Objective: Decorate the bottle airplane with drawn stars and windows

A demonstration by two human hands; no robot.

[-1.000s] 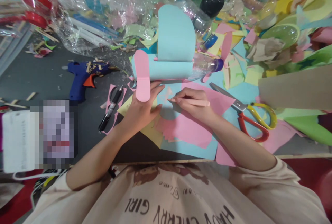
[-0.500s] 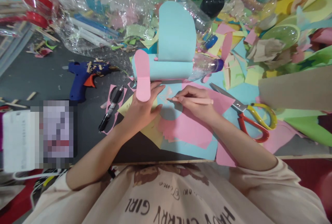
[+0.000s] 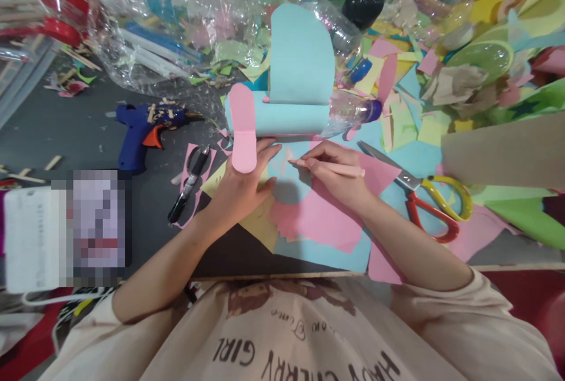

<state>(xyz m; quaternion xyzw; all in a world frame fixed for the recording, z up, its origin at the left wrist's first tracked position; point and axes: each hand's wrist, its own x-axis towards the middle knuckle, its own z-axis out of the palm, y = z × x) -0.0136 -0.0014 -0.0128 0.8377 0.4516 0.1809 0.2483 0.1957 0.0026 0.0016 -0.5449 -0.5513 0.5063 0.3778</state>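
Observation:
My right hand (image 3: 338, 169) grips a pale pink marker pen (image 3: 339, 167), its tip at a light blue paper piece (image 3: 289, 186). A small pale pink star-like outline (image 3: 281, 161) shows on that piece. My left hand (image 3: 247, 186) lies flat with fingers spread at the paper's left side. Part of it is hidden under a pink paper strip (image 3: 243, 128) on a paper-wrapped bottle (image 3: 291, 119). That plastic bottle lies on its side with a purple cap, a blue paper wrap and an upright blue paper fin (image 3: 301, 54). Pink paper (image 3: 335, 222) lies under my right hand.
Scissors (image 3: 412, 184) with red and yellow handles lie right of my right hand. A blue glue gun (image 3: 132, 133) and a black pen (image 3: 189, 184) are on the left. Clear plastic bottles and paper scraps (image 3: 401, 128) crowd the back and right.
The marker pen's tip has shifted slightly up and right, and more of the pale outline shows on the blue paper. My left hand stays in place.

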